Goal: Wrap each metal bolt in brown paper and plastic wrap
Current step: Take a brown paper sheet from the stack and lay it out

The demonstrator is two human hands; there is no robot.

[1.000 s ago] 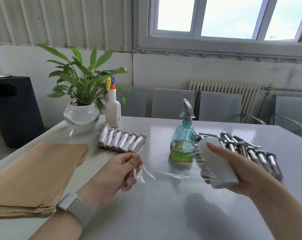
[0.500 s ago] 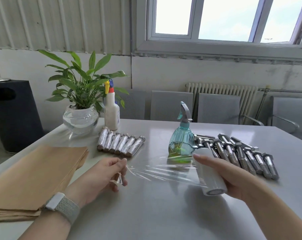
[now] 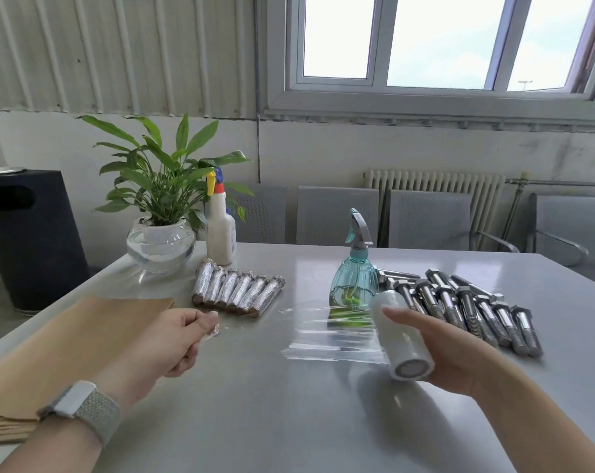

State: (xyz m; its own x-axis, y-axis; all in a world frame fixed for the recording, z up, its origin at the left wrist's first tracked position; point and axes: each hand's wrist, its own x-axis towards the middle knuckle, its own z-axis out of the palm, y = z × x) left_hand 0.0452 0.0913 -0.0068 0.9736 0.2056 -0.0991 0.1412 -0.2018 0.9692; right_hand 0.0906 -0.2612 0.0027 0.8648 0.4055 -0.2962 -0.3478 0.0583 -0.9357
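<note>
My right hand (image 3: pixel 449 356) holds a white roll of plastic wrap (image 3: pixel 400 336) above the table. A clear sheet of wrap (image 3: pixel 326 332) stretches leftward from the roll to my left hand (image 3: pixel 173 339), which pinches its free end. Several bare metal bolts (image 3: pixel 473 308) lie in a row at the right, behind the roll. Several wrapped bolts (image 3: pixel 238 290) lie side by side near the table's middle back. A stack of brown paper sheets (image 3: pixel 60 353) sits at the left, under my left forearm.
A teal spray bottle (image 3: pixel 355 278) with green liquid stands just behind the stretched wrap. A potted plant in a glass bowl (image 3: pixel 161 245) and a white bottle (image 3: pixel 221 230) stand at the back left. Grey chairs (image 3: pixel 337 215) line the table's (image 3: pixel 289 421) far side.
My hands have moved apart, drawing a longer sheet of wrap off the roll. My left hand went left toward the brown paper; the roll tilted lower toward the table.
</note>
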